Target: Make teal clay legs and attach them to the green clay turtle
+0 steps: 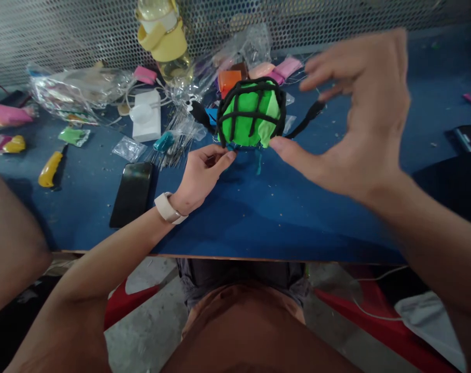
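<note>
A green clay turtle figure (243,122) is held up over the blue table, its shell crossed and rimmed with black clay strips. A black head with white eyes (197,111) sticks out on its left and a black limb-like piece (307,119) on its right. My left hand (204,176) pinches the shell's lower left edge between thumb and finger. My right hand (359,114) is open, fingers spread, slightly blurred; its thumb tip is at a light green clay patch (269,124) on the shell's right side. Whether the thumb touches cannot be made out. Teal shreds (258,161) show below the shell.
A black phone (131,194) and a yellow-handled cutter (50,170) lie at left. Behind are a yellow-banded bottle (163,41), plastic bags (80,90), thin wires (176,142) and clay packets (229,80). Another person's limb (13,248) is at far left.
</note>
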Tool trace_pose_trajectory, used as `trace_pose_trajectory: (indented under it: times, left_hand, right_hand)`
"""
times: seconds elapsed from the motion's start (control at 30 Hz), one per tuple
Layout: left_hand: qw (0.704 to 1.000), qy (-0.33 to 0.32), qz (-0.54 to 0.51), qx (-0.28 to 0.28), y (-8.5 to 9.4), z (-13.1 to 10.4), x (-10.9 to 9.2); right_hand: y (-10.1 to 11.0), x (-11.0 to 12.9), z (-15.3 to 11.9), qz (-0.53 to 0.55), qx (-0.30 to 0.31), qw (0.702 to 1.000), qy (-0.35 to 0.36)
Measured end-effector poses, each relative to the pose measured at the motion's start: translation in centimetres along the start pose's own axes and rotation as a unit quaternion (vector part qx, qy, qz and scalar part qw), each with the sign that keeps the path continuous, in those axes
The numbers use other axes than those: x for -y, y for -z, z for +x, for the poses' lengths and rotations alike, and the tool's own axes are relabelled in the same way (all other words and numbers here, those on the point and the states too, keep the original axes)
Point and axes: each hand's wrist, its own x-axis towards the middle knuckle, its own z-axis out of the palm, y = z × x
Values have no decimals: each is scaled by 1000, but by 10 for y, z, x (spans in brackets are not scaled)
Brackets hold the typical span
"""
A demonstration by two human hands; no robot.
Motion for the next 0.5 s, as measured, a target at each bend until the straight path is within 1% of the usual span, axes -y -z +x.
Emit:
trace_pose_trajectory:
  times: [0.07, 0.13, 0.17, 0.23, 0.33, 0.4, 0.5]
  left_hand:
    - [1000, -9, 9, -1, 0, -1, -1]
    - [1000, -21, 19, -6, 1, -2, -1]
    - [999, -26, 21, -8, 1, -2, -1]
    - [999, -33, 18, -8, 1, -3, 0]
    - [999, -31, 12, -5, 0, -3, 1]
    - [1000, -26, 11, -4, 0, -2, 1]
    - [1000, -27, 11, 6, 0, -3, 0]
  right_hand:
    - [8, -12, 28, -37, 80, 996, 28]
    - [9, -25, 53, -8, 156, 987, 22]
    - [6, -31, 63, 25, 180, 983, 6]
    - [-3, -43, 80, 91, 210, 973, -31]
    - [-17, -57, 96, 151, 256, 953, -58]
    - [-23, -63, 101, 175, 272, 945, -57]
    - [-28, -68, 101, 187, 275, 942, -44]
